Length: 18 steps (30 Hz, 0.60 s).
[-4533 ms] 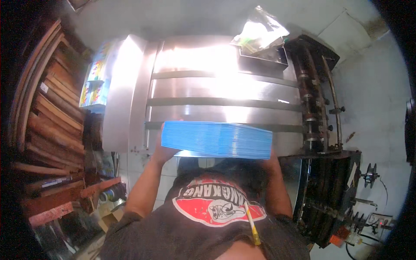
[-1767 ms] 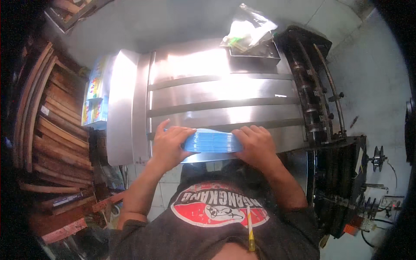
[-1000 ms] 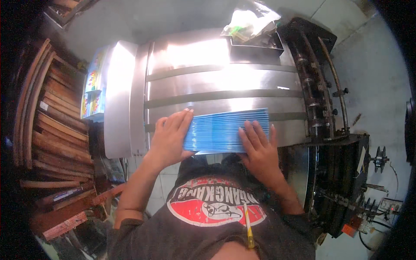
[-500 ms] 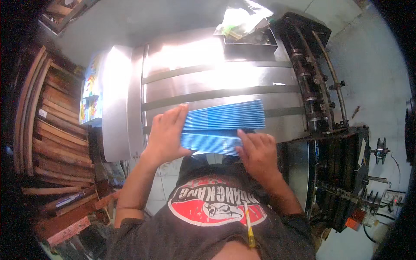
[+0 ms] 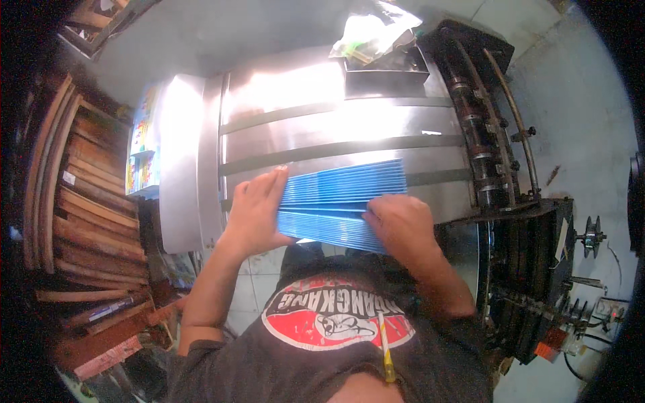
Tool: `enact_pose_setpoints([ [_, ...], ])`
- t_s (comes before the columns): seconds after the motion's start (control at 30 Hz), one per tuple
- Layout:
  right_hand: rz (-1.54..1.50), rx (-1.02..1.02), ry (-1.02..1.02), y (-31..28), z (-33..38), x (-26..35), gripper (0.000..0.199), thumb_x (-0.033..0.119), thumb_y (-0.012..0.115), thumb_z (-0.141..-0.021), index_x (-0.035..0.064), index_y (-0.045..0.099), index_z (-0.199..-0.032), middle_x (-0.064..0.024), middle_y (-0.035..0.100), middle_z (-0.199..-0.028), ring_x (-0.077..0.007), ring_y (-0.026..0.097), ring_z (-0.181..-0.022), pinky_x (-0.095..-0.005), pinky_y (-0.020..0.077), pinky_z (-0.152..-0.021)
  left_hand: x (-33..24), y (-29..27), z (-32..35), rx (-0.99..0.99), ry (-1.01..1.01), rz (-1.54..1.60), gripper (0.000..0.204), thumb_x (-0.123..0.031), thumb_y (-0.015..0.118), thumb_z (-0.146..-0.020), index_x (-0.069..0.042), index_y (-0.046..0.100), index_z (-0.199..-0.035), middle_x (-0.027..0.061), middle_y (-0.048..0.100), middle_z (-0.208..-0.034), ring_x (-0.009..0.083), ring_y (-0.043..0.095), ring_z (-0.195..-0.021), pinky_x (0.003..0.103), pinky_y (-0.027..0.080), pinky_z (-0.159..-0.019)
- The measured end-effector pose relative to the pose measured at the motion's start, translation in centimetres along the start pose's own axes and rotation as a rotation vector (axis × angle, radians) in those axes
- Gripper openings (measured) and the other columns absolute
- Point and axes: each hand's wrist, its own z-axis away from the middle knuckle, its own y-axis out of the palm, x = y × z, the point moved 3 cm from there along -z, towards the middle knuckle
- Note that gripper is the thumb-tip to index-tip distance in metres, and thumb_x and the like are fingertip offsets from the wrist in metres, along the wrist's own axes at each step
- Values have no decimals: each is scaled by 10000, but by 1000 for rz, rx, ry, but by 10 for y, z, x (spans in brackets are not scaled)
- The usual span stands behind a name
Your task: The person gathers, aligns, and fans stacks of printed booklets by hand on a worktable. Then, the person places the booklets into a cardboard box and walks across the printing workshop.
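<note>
A yellow-striped, pen-like stick [image 5: 385, 349] hangs against the dark shirt [image 5: 228, 369]. Beyond, the left hand [image 5: 259, 209] clasps the left end of a blue stack [image 5: 336, 185], parted into 2 wedges over the near side of the metal tabletop [image 5: 289, 119]; the right hand [image 5: 403, 227] curls at the gap, whether pinching I cannot tell. Farther, a clear bag [image 5: 377, 30] overlaps a dark box [image 5: 386, 84]

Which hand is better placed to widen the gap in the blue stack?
Probably the right hand: it sits at the gap's wider end, while the left hand grips the blue stack where the gap narrows.
</note>
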Motion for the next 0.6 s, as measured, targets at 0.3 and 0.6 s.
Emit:
enact_pose_setpoints([
  [0.3,-259,-576,307,-115,-8,-141,255,204,604,-924,56,678,-1119,-129,708,-1002,-230,686,-870,-338,521,-785,-3,-1,2,-35,-30,75,1076,-504,799,-617,12,333,-1438,182,482,-1328,324,466,-1231,464,303,-1045],
  [0.6,366,-282,383,-1,-72,-213,368,280,746,-798,157,682,-1140,-159,634,-1178,-340,596,-1073,-451,478,-925,-4,-3,-2,-55,-55,65,803,-452,792,-650,-92,483,-1298,104,574,-1192,284,539,-1122,436,348,-969],
])
